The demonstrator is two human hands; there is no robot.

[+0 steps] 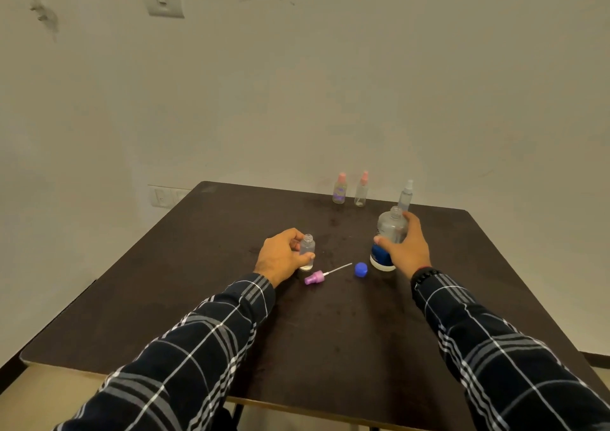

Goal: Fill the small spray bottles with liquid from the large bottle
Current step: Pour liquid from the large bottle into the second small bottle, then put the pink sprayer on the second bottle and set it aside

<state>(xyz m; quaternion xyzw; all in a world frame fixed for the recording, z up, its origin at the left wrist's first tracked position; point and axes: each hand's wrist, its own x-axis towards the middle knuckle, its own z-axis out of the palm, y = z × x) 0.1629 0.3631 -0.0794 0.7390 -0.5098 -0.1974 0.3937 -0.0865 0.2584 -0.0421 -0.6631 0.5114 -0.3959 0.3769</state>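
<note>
Both hands are curled round bottles just right of the frame's centre. Left hand grips the small open bottle, thumb in front and fingers behind. It stands upright on the dark table, long axis vertical, uncapped neck pointing up. Right hand wraps the large bottle from its right side, thumb across the blue label. That bottle also stands upright with its open mouth pointing up, well apart from the small one.

Between the two and lower in the frame, the pink spray head lies on its side, its thin dip tube pointing to the upper right. Just past the tube's tip sits the blue cap.

At the table's far edge stand the left pink-topped bottle and the right pink-topped bottle, near each other. Further right, the clear-topped spray bottle stands directly behind the large bottle. A bead bracelet circles the right wrist, and both sleeves are dark plaid.
</note>
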